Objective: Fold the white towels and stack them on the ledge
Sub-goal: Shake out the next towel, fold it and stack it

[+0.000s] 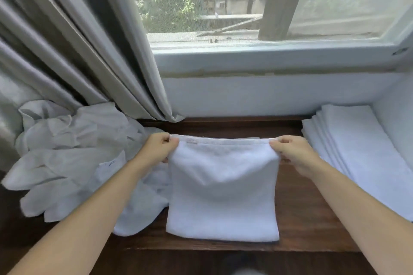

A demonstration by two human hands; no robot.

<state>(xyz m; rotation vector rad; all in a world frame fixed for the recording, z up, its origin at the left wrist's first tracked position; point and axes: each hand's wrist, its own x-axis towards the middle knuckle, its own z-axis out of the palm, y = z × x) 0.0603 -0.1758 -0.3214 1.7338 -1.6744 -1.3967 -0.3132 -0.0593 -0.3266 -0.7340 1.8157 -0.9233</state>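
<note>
White terry towel [223, 190] lies folded in the middle of the dark wooden ledge [306, 214], its near edge close to the ledge's front edge. Its far hemmed edge is lifted slightly and stretched between both hands. The left hand [159, 148] pinches the far left corner, fingers curled over the hem. The right hand [290, 152] pinches the far right corner the same way.

At the right end of the ledge, against the white wall, sits a stack [362, 152] of folded towels, their edges stepped toward the middle. At the left end a pile [73, 158] of unfolded white towels is heaped loosely, one of them reaching to the held towel's left edge. A grey curtain [73, 40] hangs down onto the back of the ledge above the pile. Behind the ledge is a window [268, 0].
</note>
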